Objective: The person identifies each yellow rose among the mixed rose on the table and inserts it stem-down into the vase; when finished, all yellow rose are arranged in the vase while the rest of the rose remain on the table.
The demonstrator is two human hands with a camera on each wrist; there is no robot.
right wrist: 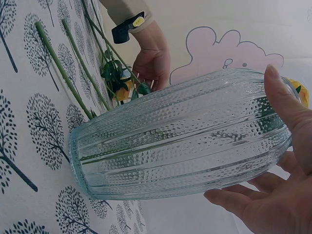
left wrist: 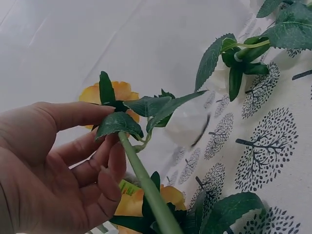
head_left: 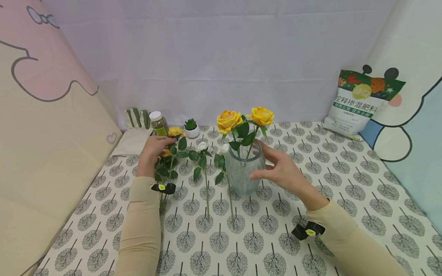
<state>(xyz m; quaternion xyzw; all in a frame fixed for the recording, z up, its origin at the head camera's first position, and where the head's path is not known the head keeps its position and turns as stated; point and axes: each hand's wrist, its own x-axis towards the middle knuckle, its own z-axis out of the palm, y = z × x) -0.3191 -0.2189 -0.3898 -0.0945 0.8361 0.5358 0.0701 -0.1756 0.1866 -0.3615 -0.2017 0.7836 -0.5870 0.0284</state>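
My left hand [head_left: 157, 148] pinches a yellow rose [head_left: 175, 132] just under its bloom, thumb and fingers at the top of the green stem [left wrist: 151, 187] in the left wrist view. Another yellow rose [left wrist: 173, 196] lies below it. My right hand [head_left: 282, 170] holds the ribbed clear glass vase [head_left: 244, 178] from the right, thumb on one side and fingers on the other. The vase stands on the cloth with two yellow roses [head_left: 228, 121] upright in it. Two white roses [head_left: 202, 146] with long stems lie between the left hand and the vase, one partly hidden by it.
A folded pair of gloves [head_left: 132, 141], a white-capped jar [head_left: 158, 123] and a small potted succulent [head_left: 191, 129] stand at the back left. A fertilizer bag [head_left: 357, 105] leans at the back right. Tree-patterned cloth [head_left: 221, 245] covers the table; fabric walls enclose it.
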